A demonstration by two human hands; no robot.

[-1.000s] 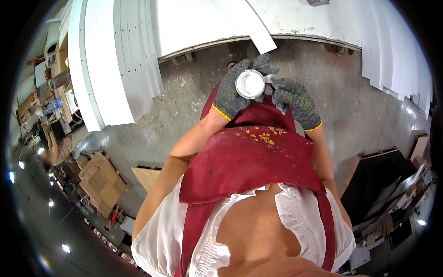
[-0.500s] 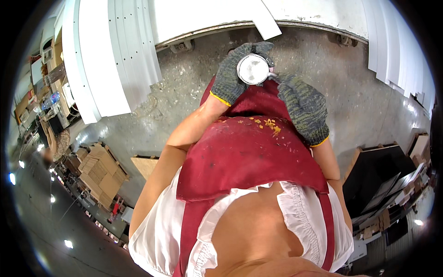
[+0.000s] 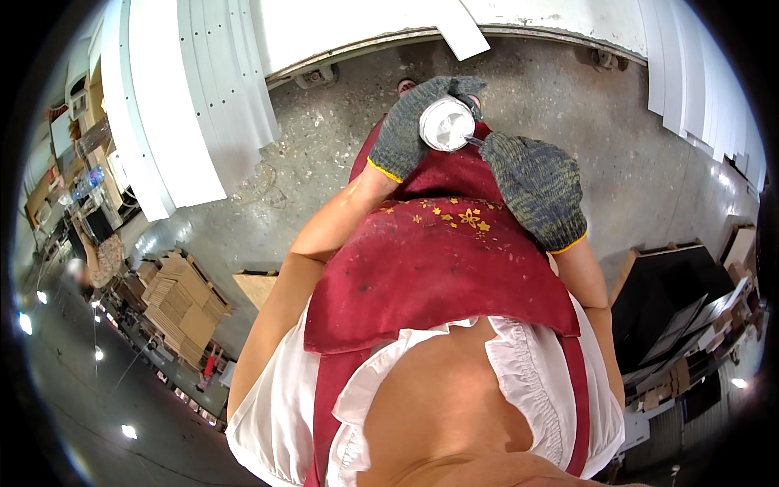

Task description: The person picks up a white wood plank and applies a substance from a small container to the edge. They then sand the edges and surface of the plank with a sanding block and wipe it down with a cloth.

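Head view looks straight down the person's front: a red apron [image 3: 442,268] spotted with yellow flecks over a white frilled top, both hands in grey knit gloves raised before the chest above a concrete floor [image 3: 324,162]. The left hand [image 3: 410,130] is curled round a small white round container [image 3: 445,123], fingers wrapped about its side and its pale circular face turned up to the camera. The right hand [image 3: 535,191] sits just beside it, lower and to the right, its fingertips close to a thin dark piece that juts from the container's edge; whether they pinch that piece or only rest near it I cannot tell, as the back of the glove covers them. By the look of it, the work is at the stage of opening or adjusting the container, and any next move would call for a steady grip from the left hand while the right works the small part at the rim. The container's body and its underside are hidden by the glove. Long white panels [image 3: 170,105] stand to the upper left, stacked cardboard [image 3: 182,312] lies at the lower left, and a dark board [image 3: 673,292] at the right is partly cut off by the fisheye rim.
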